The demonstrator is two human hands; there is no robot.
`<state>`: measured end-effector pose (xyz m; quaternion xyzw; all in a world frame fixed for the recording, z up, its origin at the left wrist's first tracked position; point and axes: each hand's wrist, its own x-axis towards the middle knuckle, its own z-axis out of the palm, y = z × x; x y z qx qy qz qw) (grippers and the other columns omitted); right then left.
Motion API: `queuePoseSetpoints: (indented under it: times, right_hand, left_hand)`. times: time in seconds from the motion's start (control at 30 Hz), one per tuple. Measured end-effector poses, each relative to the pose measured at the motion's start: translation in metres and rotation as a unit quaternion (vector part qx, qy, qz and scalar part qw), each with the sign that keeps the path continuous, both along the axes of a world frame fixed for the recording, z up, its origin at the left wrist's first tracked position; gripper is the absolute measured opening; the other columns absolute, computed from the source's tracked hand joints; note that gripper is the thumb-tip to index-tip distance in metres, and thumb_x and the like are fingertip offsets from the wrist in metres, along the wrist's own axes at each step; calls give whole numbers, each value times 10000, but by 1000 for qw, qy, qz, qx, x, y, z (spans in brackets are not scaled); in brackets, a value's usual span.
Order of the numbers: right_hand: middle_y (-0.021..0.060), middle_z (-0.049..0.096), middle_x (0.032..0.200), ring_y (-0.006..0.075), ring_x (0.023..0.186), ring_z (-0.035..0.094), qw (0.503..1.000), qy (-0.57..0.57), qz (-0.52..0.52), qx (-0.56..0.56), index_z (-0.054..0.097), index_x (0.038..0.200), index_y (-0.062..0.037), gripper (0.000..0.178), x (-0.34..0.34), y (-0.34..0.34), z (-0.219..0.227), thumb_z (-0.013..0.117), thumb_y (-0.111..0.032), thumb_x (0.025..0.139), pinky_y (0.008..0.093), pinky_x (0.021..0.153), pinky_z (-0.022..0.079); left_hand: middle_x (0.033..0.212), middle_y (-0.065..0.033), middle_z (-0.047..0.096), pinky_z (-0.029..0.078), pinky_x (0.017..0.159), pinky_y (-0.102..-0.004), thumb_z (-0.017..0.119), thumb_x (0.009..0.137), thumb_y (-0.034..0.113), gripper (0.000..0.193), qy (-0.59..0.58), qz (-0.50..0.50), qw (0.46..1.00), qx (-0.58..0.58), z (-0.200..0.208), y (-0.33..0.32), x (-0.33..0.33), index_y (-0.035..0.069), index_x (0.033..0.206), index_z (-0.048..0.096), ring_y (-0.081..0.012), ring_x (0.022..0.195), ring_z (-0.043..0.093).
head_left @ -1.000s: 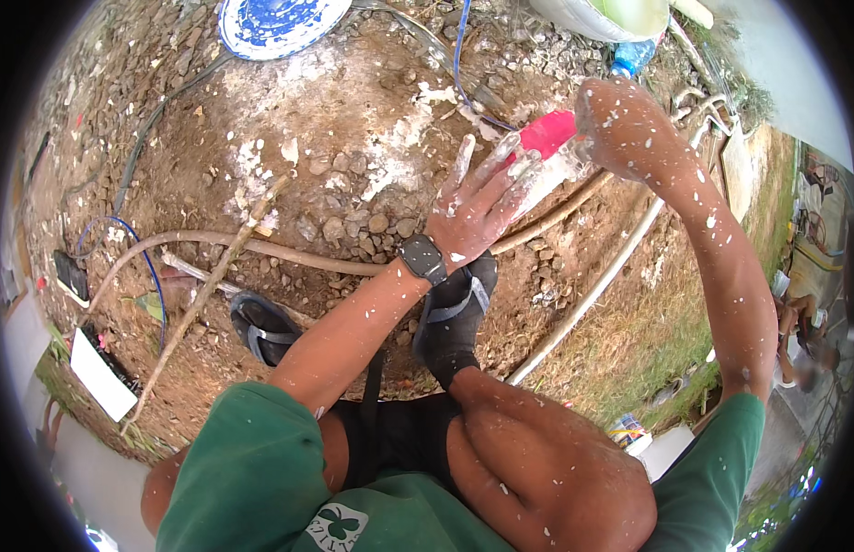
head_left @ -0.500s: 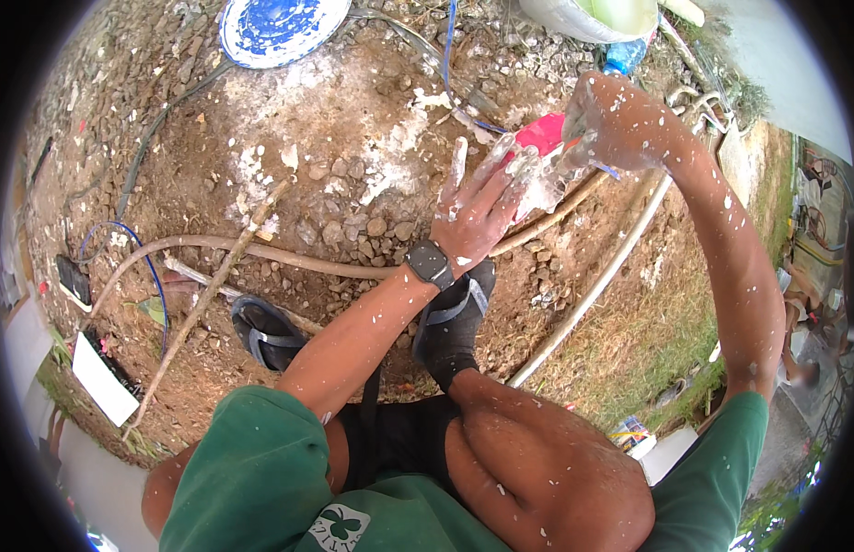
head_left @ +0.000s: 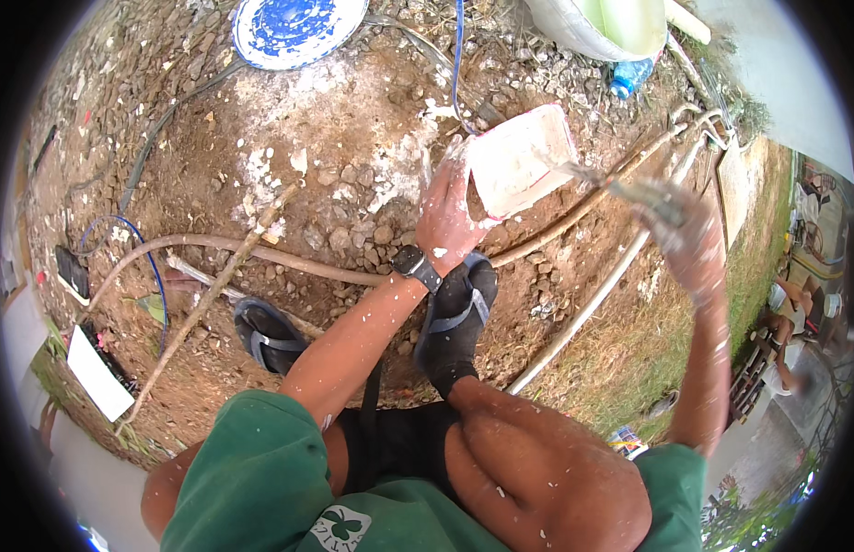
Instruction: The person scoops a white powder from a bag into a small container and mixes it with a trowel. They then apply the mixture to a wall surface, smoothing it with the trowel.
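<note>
My left hand (head_left: 445, 221) is closed on the near left side of a boxy container (head_left: 526, 156) with pink-red edges. White paste coats the face of it turned toward me. To its right, my right hand (head_left: 686, 241) is wrapped around a thin grey tool (head_left: 585, 173), like a scraper; motion blurs both. The tool's tip points left, close to the container's right edge; whether they touch is unclear. White specks spatter both hands and forearms, and a dark watch (head_left: 416, 265) sits on my left wrist.
A pale bucket (head_left: 574, 29) stands at the far right beside a blue plastic bottle (head_left: 631, 75). A white-splashed blue lid (head_left: 300, 32) lies far left. A brown hose (head_left: 261, 253), a stick (head_left: 215, 290) and a white pipe (head_left: 583, 315) cross the stony ground. People sit at the right edge.
My right hand has swung back toward me and right, away from the container. My left hand has turned the container, so its white-coated face shows. The view has shifted slightly.
</note>
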<state>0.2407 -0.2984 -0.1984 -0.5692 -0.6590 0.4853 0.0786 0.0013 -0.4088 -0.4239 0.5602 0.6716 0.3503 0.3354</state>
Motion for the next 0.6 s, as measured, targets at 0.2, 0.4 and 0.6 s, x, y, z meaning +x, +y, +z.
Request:
queuePoseSetpoints:
  times: [0.2,0.4,0.6]
  right_hand:
    - [70,736,1206,214,1143,695,904,-249,100,335,721,1237,-158,423,10,-129,-104,717,21,854,351,849,633]
    - [66,735,1212,227,1118,706,942,-226,-16,246,691,1254,-89,396,45,-176,-76,700,34,878,354,885,613]
    - [43,712,1269,194,1181,683,893,-266,46,359,680,1292,-111,441,41,-124,-34,729,20,874,294,996,602]
  left_hand:
    - [1424,-235,507,499,1039,-473,899,700,417,1058,-83,55,995,-8,18,16,5,15,1515,357,-409,1283,540]
    - [1445,-212,499,472,1080,-460,911,685,332,1081,-79,69,994,29,19,25,3,45,1545,324,-385,1290,539]
    - [1477,-232,470,460,1090,-471,911,690,338,1144,-51,32,997,48,14,15,9,57,1582,252,-404,1325,505]
